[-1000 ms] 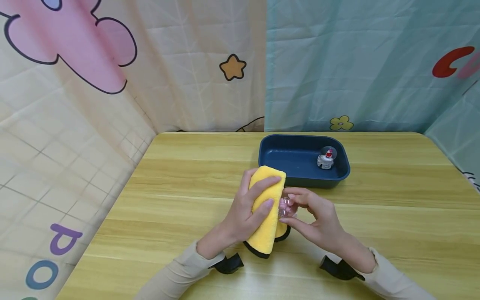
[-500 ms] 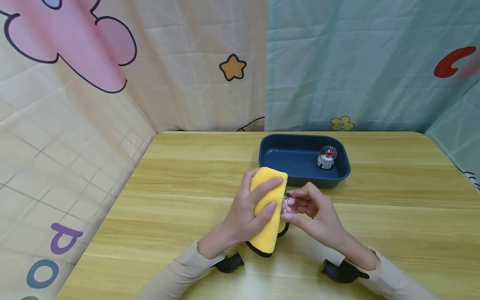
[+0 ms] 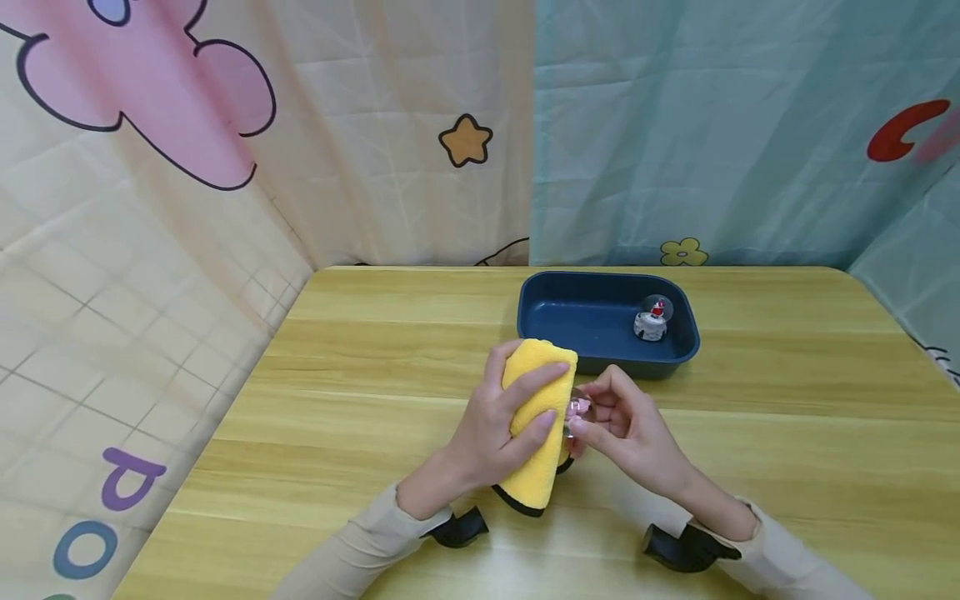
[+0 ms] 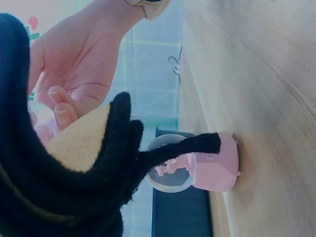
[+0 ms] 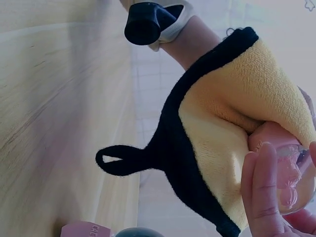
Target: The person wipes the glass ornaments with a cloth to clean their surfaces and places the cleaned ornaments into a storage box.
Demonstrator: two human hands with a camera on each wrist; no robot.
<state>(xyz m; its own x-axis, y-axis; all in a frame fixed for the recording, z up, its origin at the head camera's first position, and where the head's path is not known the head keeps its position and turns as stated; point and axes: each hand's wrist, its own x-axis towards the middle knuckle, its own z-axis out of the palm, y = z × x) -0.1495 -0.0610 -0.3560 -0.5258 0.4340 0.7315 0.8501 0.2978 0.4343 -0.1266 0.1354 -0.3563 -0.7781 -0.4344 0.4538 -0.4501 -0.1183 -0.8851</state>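
Note:
My left hand grips a folded yellow cloth with black edging, wrapped about the base of a small snow globe. With thumb and fingertips, my right hand holds the globe's clear dome, which has a pink figure inside. The right wrist view shows the globe's pink base tucked into the cloth's fold. On the table stands a second pink snow globe, seen in the left wrist view close below the cloth's black loop; cloth and hands hide most of it in the head view.
Beyond the hands, a dark blue bin stands toward the back of the wooden table. Inside its right end sits a snow globe with a white base and a red figure. Printed curtains rise behind the table.
The fingers of my right hand have shifted on the dome and the globe has turned against the cloth. My left hand with the cloth has moved slightly right.

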